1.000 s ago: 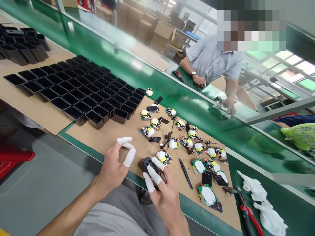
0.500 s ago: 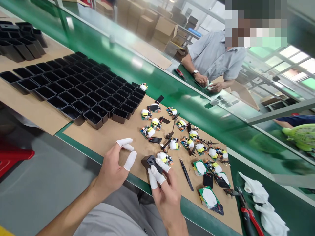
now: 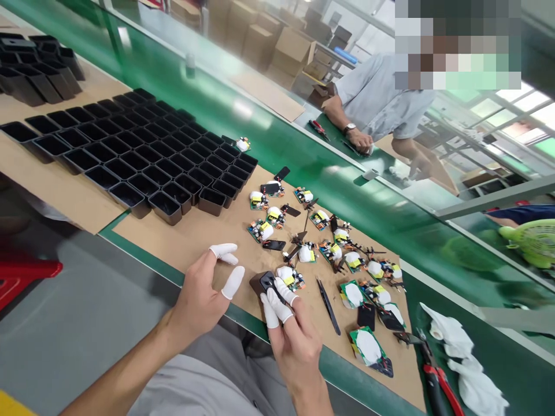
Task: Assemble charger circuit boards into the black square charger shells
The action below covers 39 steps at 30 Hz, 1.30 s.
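White finger cots cover several fingertips on both hands. My right hand (image 3: 297, 329) grips a small black plastic case (image 3: 261, 282) at the front edge of the cardboard, with the fingers over its top. What is inside the case is hidden. To its left, my left hand (image 3: 202, 292) holds nothing, thumb and fingers apart. Just behind the case lies a circuit board (image 3: 286, 274) with a white blob and yellow tape. Black tweezers (image 3: 328, 306) rest right of my right hand. Several similar boards with black plates, such as one board (image 3: 366, 348), spread across the cardboard (image 3: 234, 231).
Rows of open black cases (image 3: 165, 205) stand at the left, with more stacked cases (image 3: 39, 75) beyond. Red-handled pliers (image 3: 436, 370) and white cloths (image 3: 477, 384) lie at the right. A green belt (image 3: 277, 153) runs behind; across it a co-worker (image 3: 377, 86) sits.
A circuit board on the green belt has shifted slightly left and away. The co-worker's hands have moved apart. My own hands stay almost in place.
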{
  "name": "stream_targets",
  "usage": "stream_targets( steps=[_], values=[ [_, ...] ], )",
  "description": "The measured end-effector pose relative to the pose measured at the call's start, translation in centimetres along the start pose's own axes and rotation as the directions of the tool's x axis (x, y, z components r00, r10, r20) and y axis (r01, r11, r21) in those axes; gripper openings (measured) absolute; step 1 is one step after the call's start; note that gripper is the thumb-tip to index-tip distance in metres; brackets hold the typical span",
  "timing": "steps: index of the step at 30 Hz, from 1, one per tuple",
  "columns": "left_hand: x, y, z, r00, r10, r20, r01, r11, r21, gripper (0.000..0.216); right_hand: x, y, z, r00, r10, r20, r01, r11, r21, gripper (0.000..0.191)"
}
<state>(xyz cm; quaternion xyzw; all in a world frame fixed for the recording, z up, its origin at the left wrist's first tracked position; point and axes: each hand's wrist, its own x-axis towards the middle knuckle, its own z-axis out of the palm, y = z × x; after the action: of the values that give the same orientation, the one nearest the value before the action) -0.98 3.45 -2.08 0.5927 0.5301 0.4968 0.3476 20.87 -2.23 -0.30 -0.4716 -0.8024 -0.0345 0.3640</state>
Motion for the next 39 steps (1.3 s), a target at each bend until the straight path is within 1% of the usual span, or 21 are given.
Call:
stream_targets(
  steps=[2, 4, 6, 9, 12, 16, 19, 21, 26, 29, 32, 35, 39],
  values=[
    [0.0, -0.1, 0.0, 1.000, 0.005, 0.003, -0.005, 1.000, -0.008, 0.027, 0.3, -0.5, -0.2, 0.999, -0.001, -0.046, 0.001, 1.000, -0.001, 0.047],
    [0.0, -0.1, 0.0, 1.000, 0.007, 0.006, -0.007, 1.000, -0.016, 0.025, 0.6, -1.1, -0.3, 0.993, 0.003, -0.117, -0.004, 1.000, -0.011, 0.054],
    [0.0, 0.0, -0.1, 1.000, 0.007, 0.005, -0.007, 1.000, -0.019, 0.025, 0.9, -1.6, -0.1, 0.989, 0.028, -0.142, -0.029, 1.000, -0.008, 0.052],
    [0.1, 0.0, -0.2, 1.000, 0.009, 0.001, -0.009, 1.000, -0.020, 0.025, 0.9, -1.9, 0.7, 0.994, 0.077, -0.082, -0.076, 0.997, 0.016, 0.040],
    [0.1, 0.0, -0.3, 1.000, 0.010, 0.012, -0.010, 0.999, -0.032, 0.025, 0.6, -1.8, 1.5, 0.992, 0.102, -0.072, -0.101, 0.995, 0.018, 0.036],
    [0.1, -0.2, -0.3, 0.999, 0.019, 0.032, -0.018, 0.999, -0.038, 0.026, 0.4, -2.1, 1.7, 0.983, 0.133, -0.124, -0.133, 0.991, 0.010, 0.040],
    [0.1, -0.2, -0.3, 1.000, 0.018, 0.023, -0.018, 0.999, -0.037, 0.025, 0.1, -2.7, 1.6, 0.971, 0.138, -0.193, -0.141, 0.990, -0.002, 0.047],
    [0.1, -0.1, -0.3, 1.000, 0.014, 0.022, -0.013, 0.999, -0.040, 0.024, -0.2, -3.0, 1.6, 0.966, 0.146, -0.213, -0.152, 0.988, -0.013, 0.050],
    [0.1, 0.0, -0.3, 0.999, 0.019, 0.026, -0.019, 1.000, -0.019, 0.023, -0.6, -2.7, 2.0, 0.970, 0.166, -0.178, -0.173, 0.985, -0.023, 0.042],
    [0.1, 0.0, -0.3, 0.999, 0.033, 0.033, -0.032, 0.999, -0.016, 0.021, -0.4, -2.4, 2.2, 0.965, 0.179, -0.193, -0.187, 0.982, -0.021, 0.039],
    [0.1, 0.0, -0.3, 0.999, 0.035, 0.024, -0.035, 0.999, -0.012, 0.021, -0.3, -2.5, 2.3, 0.955, 0.212, -0.208, -0.219, 0.976, -0.014, 0.046],
    [0.1, 0.1, -0.4, 1.000, 0.020, 0.017, -0.019, 1.000, -0.005, 0.022, -0.4, -2.7, 2.3, 0.947, 0.258, -0.190, -0.261, 0.965, 0.009, 0.051],
    [0.1, 0.3, -0.3, 1.000, 0.010, 0.013, -0.010, 1.000, 0.002, 0.022, -0.5, -2.9, 2.4, 0.927, 0.335, -0.170, -0.324, 0.942, 0.088, 0.040]
  ],
)
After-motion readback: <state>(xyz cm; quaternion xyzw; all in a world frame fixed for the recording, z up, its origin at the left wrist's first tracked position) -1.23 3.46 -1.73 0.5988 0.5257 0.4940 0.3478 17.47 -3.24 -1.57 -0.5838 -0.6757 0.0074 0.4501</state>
